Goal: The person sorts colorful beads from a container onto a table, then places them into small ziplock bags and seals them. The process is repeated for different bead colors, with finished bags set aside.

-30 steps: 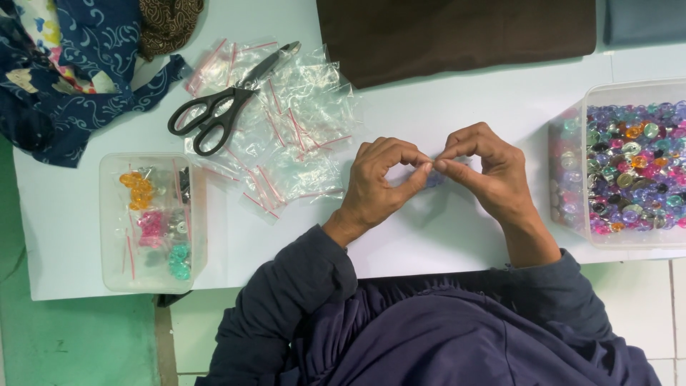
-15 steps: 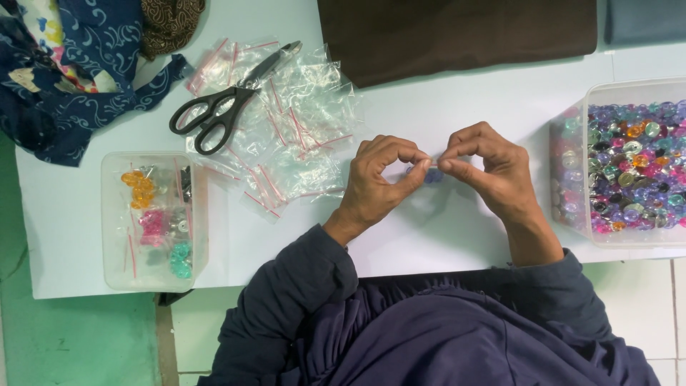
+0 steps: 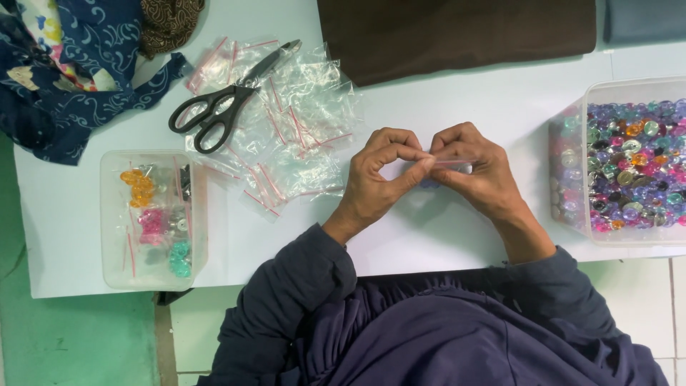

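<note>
Both hands pinching one small clear bag over the white table, open boxes to either side.

Clear box (image 3: pixel 572 171) just beyond the right hand's knuckles: filled to near its rim with mixed round beads, purple, pink, green and orange. Shallow clear tray (image 3: pixel 114 214) well out past the left hand: holds small bagged lots, orange, pink and teal, plus some dark pieces. Loose pile of empty clear bags (image 3: pixel 300 136) with red seal strips just off the left-hand knuckles; black scissors (image 3: pixel 214 114) lie on the pile's far edge. Left hand (image 3: pixel 375 179) and right hand (image 3: pixel 479 175) meet fingertip to fingertip, fingers drawn narrow and closed on the small clear bag (image 3: pixel 450 161), which spans between both thumb-and-forefinger pinches. Something bluish shows just under the fingertips; cannot tell what.
</note>
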